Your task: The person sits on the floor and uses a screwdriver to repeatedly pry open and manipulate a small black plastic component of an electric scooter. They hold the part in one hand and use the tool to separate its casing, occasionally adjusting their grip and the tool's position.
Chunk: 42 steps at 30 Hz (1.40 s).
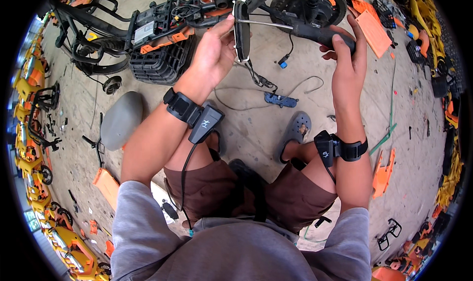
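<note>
My left hand [213, 56] grips a flat black part with a pale rim [242, 34], standing on edge in front of a stripped-down scooter frame [160, 22]. A metal tab sticks up from the part's top, and a cable hangs below it. My right hand [349, 66] is wrapped round the black handle of a long screwdriver [315, 33]. The screwdriver's shaft lies nearly level, pointing left, and its tip meets the part's right side. Whether the tip sits in a screw I cannot tell.
A black wheel [315, 7] and a black crate [160, 59] belong to the scooter area. On the floor lie a grey seat [122, 121], a dark blue module [281, 100] with loose cable, and orange panels [373, 33]. Yellow scooters [37, 158] line the left side.
</note>
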Available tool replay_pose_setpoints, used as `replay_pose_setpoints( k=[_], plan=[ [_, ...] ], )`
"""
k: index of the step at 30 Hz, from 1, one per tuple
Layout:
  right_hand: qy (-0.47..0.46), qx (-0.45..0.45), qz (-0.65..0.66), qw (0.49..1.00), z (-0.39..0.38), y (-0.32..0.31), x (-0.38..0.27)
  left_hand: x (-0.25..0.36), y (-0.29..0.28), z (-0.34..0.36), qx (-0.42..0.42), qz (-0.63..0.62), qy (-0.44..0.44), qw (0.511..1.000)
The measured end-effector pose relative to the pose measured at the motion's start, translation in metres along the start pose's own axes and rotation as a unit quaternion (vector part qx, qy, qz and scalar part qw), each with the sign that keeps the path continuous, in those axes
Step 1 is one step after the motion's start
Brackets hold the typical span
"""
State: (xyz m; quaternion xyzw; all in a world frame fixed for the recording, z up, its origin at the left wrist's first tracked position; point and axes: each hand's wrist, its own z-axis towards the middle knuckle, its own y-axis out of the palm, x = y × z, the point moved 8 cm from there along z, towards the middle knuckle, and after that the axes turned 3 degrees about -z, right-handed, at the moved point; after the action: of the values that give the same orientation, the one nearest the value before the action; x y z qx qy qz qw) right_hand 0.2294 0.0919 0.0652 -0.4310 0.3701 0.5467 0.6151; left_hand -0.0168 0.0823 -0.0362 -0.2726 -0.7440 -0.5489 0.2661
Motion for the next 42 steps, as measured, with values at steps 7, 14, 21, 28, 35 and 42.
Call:
replay_pose_setpoints(
  k=[7, 14, 21, 28, 35, 42],
  plan=[
    [-0.029, 0.049, 0.018, 0.998, 0.002, -0.007, -0.002, -0.003, 0.000, 0.000, 0.002, -0.007, -0.003, 1.000],
    [-0.061, 0.096, 0.049, 0.992, 0.001, -0.012, -0.006, -0.001, 0.006, -0.005, -0.013, 0.017, 0.004, 1.000],
    [0.040, 0.048, 0.004, 0.998, 0.001, -0.008, 0.002, -0.001, 0.002, -0.005, -0.002, -0.007, -0.018, 1.000],
    [0.029, 0.062, 0.029, 0.997, 0.000, -0.009, -0.004, 0.000, 0.006, -0.007, -0.002, -0.021, -0.016, 1.000],
    [-0.020, 0.081, 0.023, 0.996, 0.001, -0.012, -0.002, -0.001, 0.007, -0.007, -0.008, -0.025, -0.017, 1.000],
    [-0.100, 0.086, -0.015, 0.991, 0.000, -0.012, -0.008, -0.001, 0.009, -0.008, -0.011, -0.017, -0.020, 1.000]
  ],
)
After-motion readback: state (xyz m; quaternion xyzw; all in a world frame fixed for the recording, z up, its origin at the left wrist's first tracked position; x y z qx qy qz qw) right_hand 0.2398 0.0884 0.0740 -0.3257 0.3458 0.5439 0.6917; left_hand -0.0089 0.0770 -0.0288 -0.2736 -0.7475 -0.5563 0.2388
